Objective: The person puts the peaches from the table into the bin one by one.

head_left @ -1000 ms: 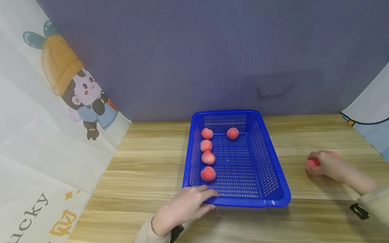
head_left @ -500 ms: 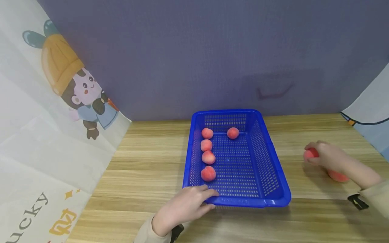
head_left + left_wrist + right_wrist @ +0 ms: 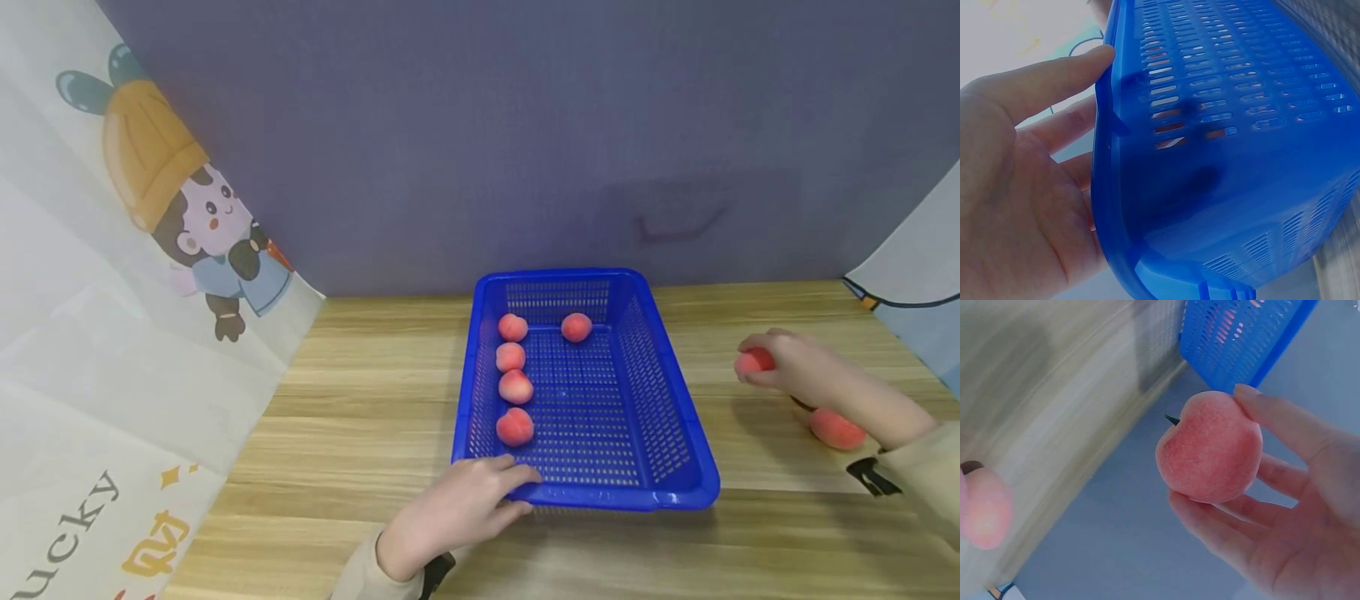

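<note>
In the head view a blue plastic basket (image 3: 600, 497) stands on the table. Down its left side runs a row of several pink peaches (image 3: 515, 387), and one more peach (image 3: 577, 327) lies near the back wall. My left hand (image 3: 467, 498) grips the front rim near its left corner; the left wrist view shows the thumb (image 3: 1072, 74) outside and the fingers over the rim. Right of the basket, my right hand (image 3: 802, 367) holds a peach (image 3: 1210, 447) with a small green stem, pinched between thumb and fingers above the table. Another peach (image 3: 837, 429) lies under the right forearm.
The wood-grain table (image 3: 360, 400) extends on both sides of the basket. Behind it rises a grey-blue panel (image 3: 450, 150). A white printed sheet (image 3: 90, 333) borders the left. At the right edge lies a black cable (image 3: 911, 303).
My right hand has lifted the peach off the table and carried it up and left, uncovering the other peach behind. My left hand stays on the rim.
</note>
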A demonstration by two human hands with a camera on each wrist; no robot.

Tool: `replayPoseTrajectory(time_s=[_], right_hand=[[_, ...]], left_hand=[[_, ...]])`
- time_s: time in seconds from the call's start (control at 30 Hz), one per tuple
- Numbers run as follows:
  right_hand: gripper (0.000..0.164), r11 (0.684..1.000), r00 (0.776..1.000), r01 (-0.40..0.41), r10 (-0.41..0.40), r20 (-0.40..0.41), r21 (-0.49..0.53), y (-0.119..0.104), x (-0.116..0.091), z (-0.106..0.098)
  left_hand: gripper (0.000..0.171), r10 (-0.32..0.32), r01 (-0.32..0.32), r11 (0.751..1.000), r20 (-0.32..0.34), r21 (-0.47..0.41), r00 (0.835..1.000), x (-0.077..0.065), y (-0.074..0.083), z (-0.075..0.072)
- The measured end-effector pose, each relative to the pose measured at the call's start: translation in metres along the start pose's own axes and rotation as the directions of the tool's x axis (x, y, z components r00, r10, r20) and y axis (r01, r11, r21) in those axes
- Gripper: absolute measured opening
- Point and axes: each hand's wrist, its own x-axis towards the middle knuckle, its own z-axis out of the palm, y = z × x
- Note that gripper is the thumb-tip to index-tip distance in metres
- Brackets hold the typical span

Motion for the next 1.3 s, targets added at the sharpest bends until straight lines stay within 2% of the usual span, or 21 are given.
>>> replayPoseTrajectory(time_s=[0.17,0.37,0.57,0.73,0.97,1.3], right_hand=[[0.034,0.999,0.998,0.039,-0.040,-0.044,-0.016,-0.008,0.006,-0.005],[0.032,0.997,0.996,0.069,-0.071,-0.049,-0.043,-0.019,0.016,-0.015],[0.028,0.990,0.988,0.111,-0.119,-0.095,-0.084,-0.033,0.025,-0.027],[0.030,0.987,0.987,0.122,-0.131,-0.092,-0.105,-0.046,0.035,-0.035],[0.036,0.987,0.992,0.110,-0.116,-0.043,-0.118,-0.060,0.046,-0.043],[0.031,0.975,0.984,0.171,-0.177,-0.031,-0.144,-0.082,0.068,-0.054]], left_hand=[[0.025,0.003,-0.003,1.000,-0.004,0.002,1.000,0.000,0.000,0.000],[0.025,0.001,-0.001,1.000,-0.008,0.013,1.000,0.000,0.000,0.001],[0.025,0.001,0.000,1.000,-0.012,0.025,1.000,0.000,0.000,0.001],[0.025,-0.008,0.008,1.000,0.002,0.016,1.000,0.000,0.001,0.000],[0.025,0.005,-0.004,1.000,-0.020,0.023,1.000,0.000,0.000,0.001],[0.025,-0.015,0.015,1.000,0.008,0.010,1.000,-0.001,0.001,-0.001]])
